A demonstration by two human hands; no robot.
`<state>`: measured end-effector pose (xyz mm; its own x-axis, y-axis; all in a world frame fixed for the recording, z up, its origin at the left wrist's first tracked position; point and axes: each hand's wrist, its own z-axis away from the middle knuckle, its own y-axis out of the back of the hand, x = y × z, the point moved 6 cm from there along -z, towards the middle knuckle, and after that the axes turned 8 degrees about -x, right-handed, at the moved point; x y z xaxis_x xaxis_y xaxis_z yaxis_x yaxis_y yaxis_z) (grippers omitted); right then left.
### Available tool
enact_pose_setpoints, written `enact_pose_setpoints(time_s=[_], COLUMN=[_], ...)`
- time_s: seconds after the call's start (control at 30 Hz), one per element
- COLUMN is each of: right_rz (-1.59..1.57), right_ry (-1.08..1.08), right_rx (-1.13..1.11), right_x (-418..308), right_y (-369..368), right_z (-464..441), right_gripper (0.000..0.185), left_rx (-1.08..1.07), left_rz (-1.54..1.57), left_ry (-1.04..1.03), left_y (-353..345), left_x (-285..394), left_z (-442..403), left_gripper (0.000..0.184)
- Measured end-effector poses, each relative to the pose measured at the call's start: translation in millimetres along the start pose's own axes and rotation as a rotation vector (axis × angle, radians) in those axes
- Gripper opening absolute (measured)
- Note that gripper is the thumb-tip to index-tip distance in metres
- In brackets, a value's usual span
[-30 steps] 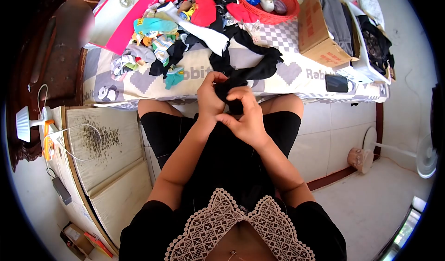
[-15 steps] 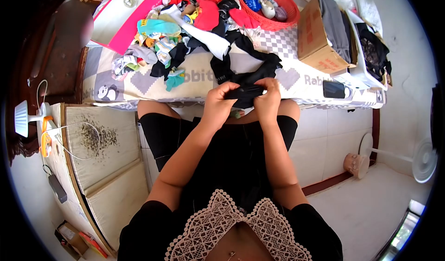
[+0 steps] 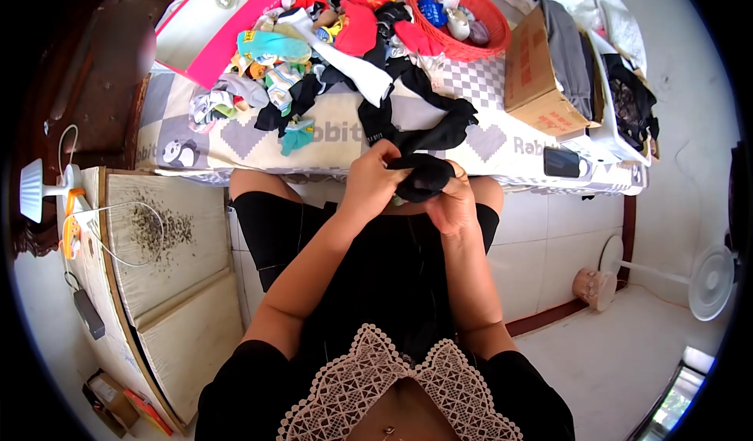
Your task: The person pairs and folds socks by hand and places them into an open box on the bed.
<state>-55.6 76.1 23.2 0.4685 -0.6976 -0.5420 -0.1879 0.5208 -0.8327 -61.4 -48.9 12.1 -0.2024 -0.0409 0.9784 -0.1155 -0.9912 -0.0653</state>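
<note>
A black sock (image 3: 424, 177), bunched into a rounded shape with an opening, is held between both hands over my lap at the bed's front edge. My left hand (image 3: 374, 179) pinches its left side. On its right side, my right hand (image 3: 454, 203) grips the fabric, with the fingers partly hidden behind it. Just beyond the hands, more black fabric (image 3: 445, 131) lies in a curve on the patterned bed sheet (image 3: 329, 159). A white sock (image 3: 357, 71) rests on a heap of mixed socks farther back.
A pink-edged box (image 3: 205, 68) stands back left. At the back are a red basket (image 3: 471, 47) with rolled socks and a cardboard box (image 3: 541, 88) holding grey cloth. A phone (image 3: 562, 162) lies near the right front edge. Left of my legs is a wooden cabinet (image 3: 184, 315).
The black fabric was first bunched in my hands, then stretched between them; now it is a rounded bundle with an opening. My hands remain near the bed's edge.
</note>
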Motion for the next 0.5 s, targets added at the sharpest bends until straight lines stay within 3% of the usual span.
enact_pose_setpoints(time_s=[0.07, 0.1, 0.17, 0.23, 0.33, 0.4, 0.47, 0.5], right_rz=[0.081, 0.208, 0.387, 0.563, 0.377, -0.135, -0.230, -0.275], right_ry=[0.082, 0.100, 0.196, 0.291, 0.196, 0.165, 0.132, 0.102], right_rx=[-0.034, -0.047, 0.004, 0.057, 0.162, 0.023, 0.078, 0.068], right_x=[-2.1, -1.1, -2.0, -8.3, -6.1, -1.1, 8.2, 9.5], right_y=[2.6, 3.1, 4.5, 3.7, 12.9, 11.4, 26.0, 25.1], right_z=[-0.9, 0.0, 2.4, 4.3, 0.3, -5.9, -7.0, -6.9], right_gripper=[0.019, 0.024, 0.022, 0.020, 0.023, 0.030, 0.035, 0.036], left_rx=[-0.007, -0.008, -0.144, -0.132, -0.136, -0.159, -0.221, -0.222], left_rz=[-0.232, -0.232, 0.124, 0.279, 0.529, 0.626, 0.940, 0.939], left_ry=[0.208, 0.207, 0.464, 0.373, 0.238, 0.192, 0.181, 0.179], left_y=[-0.3, 1.1, -4.9, -9.7, -12.5, -14.9, -21.2, -21.5], left_x=[-1.3, 4.6, -2.9, -12.8, -18.0, -22.1, -29.7, -30.9], left_z=[3.6, 4.7, 11.0, 7.6, 7.6, 8.1, 8.3, 7.7], left_gripper=[0.015, 0.015, 0.017, 0.019, 0.020, 0.021, 0.030, 0.030])
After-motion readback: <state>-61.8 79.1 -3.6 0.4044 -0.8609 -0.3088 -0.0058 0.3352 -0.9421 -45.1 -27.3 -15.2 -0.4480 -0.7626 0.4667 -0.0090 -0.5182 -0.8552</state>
